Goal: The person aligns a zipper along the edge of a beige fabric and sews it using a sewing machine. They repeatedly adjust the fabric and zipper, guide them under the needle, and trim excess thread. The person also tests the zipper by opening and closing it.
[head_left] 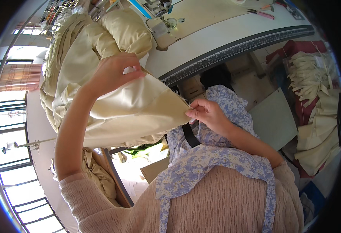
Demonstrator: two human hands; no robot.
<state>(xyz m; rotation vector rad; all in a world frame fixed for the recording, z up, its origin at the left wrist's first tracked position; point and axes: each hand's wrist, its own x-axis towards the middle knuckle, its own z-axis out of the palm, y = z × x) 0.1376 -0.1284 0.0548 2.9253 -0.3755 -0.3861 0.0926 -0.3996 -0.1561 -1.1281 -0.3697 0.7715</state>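
Observation:
A large piece of cream fabric [127, 101] is drawn out between my two hands, its edge running from one to the other. My left hand [120, 72] pinches that edge on the far side, thumb and fingertips together. At the fabric's right corner my right hand [206, 114] is closed on the cloth, with a small white bit showing below the fingers that I cannot make out. More of the same cloth is heaped in a thick pile [73, 42] at the left. Beyond my hands stands a sewing machine [164, 19] with its needle area over the table.
A dark ruler strip [236, 50] lines the near edge of the white sewing table [213, 27]. Pink-handled snips [261, 14] lie at its far right. Cream strips and cloth [314, 85] are heaped on the right. A floral apron [213, 159] covers my lap.

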